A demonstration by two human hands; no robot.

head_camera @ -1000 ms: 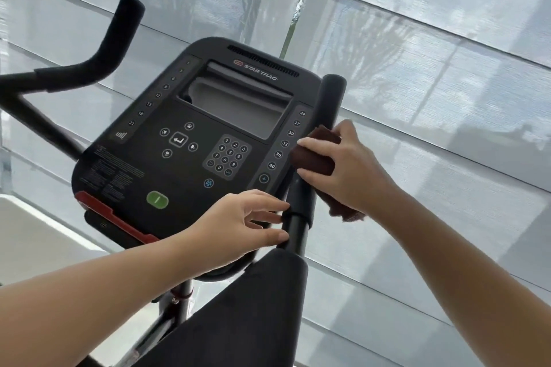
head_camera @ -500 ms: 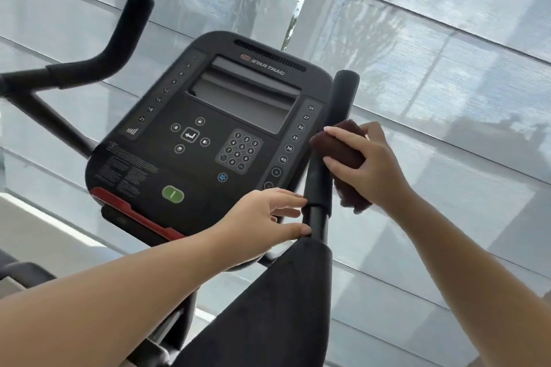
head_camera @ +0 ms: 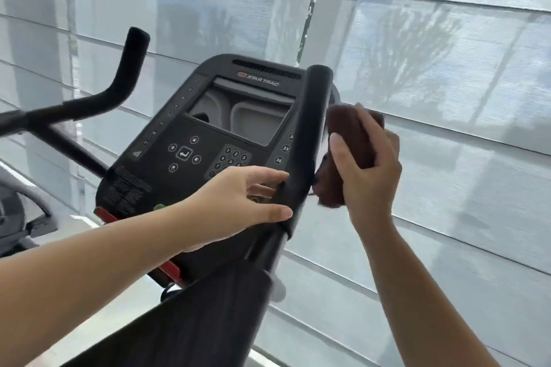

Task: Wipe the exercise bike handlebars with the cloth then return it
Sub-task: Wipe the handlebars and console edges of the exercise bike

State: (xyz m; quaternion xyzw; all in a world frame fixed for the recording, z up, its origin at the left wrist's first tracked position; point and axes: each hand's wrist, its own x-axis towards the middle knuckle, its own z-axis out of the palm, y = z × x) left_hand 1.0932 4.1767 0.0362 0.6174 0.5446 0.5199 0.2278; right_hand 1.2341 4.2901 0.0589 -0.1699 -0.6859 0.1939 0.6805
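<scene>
While the right hand (head_camera: 368,176) grips a folded dark brown cloth (head_camera: 347,140) lengthwise, just right of the upright black foam handlebar (head_camera: 310,134), the left hand (head_camera: 238,205), fingers loosely spread, touches its lower end.

Bright daylight through the blinds (head_camera: 447,39); slight motion blur, wide-angle bending.

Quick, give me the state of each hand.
Left hand: open, thumb and fingers loosely against the black padded right handlebar.
Right hand: closed, holding the folded dark brown cloth.
</scene>
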